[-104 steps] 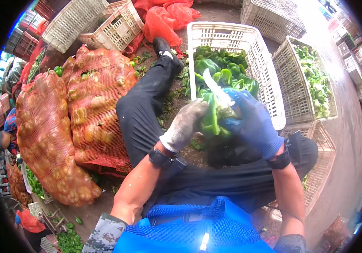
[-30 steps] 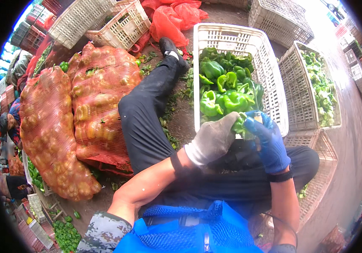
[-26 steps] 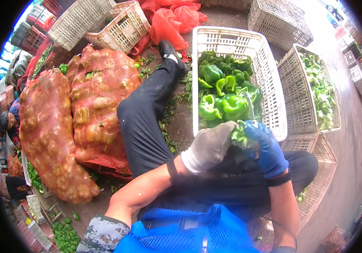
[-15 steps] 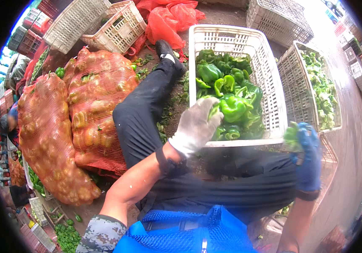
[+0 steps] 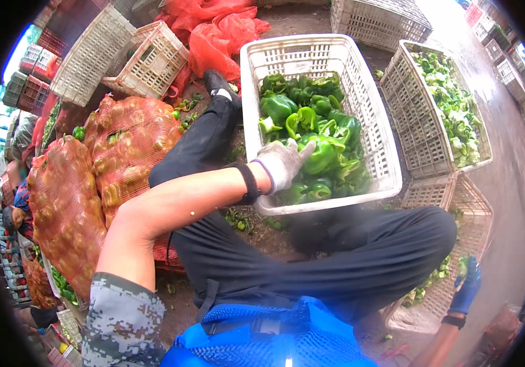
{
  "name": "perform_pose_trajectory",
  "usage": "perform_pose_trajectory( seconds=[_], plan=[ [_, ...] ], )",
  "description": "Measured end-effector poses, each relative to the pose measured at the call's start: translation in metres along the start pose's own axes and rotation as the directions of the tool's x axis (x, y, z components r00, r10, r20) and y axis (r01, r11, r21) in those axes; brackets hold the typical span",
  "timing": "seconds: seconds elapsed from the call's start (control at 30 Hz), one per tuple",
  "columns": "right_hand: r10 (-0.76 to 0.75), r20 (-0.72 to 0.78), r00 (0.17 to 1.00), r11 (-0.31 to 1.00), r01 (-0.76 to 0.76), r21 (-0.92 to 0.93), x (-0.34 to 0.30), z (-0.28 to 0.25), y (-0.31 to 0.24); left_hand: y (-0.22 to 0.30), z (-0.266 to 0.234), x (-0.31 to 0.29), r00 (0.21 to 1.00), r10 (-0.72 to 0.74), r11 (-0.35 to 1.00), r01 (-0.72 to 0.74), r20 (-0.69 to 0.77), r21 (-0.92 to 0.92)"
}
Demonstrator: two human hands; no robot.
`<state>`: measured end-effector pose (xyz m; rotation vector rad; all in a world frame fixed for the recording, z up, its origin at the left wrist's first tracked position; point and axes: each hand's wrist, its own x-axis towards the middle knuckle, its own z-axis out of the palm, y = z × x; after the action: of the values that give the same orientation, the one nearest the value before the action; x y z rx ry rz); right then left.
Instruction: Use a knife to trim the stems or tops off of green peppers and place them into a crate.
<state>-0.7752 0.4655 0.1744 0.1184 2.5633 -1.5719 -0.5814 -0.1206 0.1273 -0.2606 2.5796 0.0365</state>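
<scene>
My left hand, in a pale work glove, reaches over the near left side of a white plastic crate. Its fingers are apart and touch a shiny green bell pepper on top of the pile; no firm grip shows. Other green bell peppers, some split or cut open, lie around it. Out to the lower right, my right hand, in a blue glove, is closed on a small light-green pepper piece. This hand is beside a low crate with green scraps in it.
Red mesh sacks full of peppers stand at my left. A tall crate of pale green scraps is on the right. Empty-looking crates and red netting lie at the back left. My bent leg runs between the crates.
My right hand has swung down and right, away from the pepper crate, with the green piece. My left hand no longer shows the piece it held and now rests against a pepper. The view has shifted.
</scene>
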Motion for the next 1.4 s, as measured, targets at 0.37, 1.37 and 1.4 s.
perform_pose_trajectory(
  seconds=[0.37, 1.37, 1.4],
  plan=[
    [0.304, -0.135, 0.943, 0.920, -0.254, 0.298, -0.015, 0.031, 0.105, -0.024, -0.007, 0.101, 0.972, -0.150, 0.912, 0.066, -0.180, -0.405],
    [0.456, -0.061, 0.888, 0.677, -0.302, 0.671, -0.011, -0.002, 0.118, -0.005, -0.056, 0.144, 0.950, 0.302, 0.930, -0.275, -0.081, 0.245],
    [0.468, -0.039, 0.883, 0.665, -0.322, 0.674, -0.014, 0.007, 0.118, -0.021, -0.049, 0.153, 0.962, 0.226, 0.956, -0.189, -0.153, 0.224]
  ],
)
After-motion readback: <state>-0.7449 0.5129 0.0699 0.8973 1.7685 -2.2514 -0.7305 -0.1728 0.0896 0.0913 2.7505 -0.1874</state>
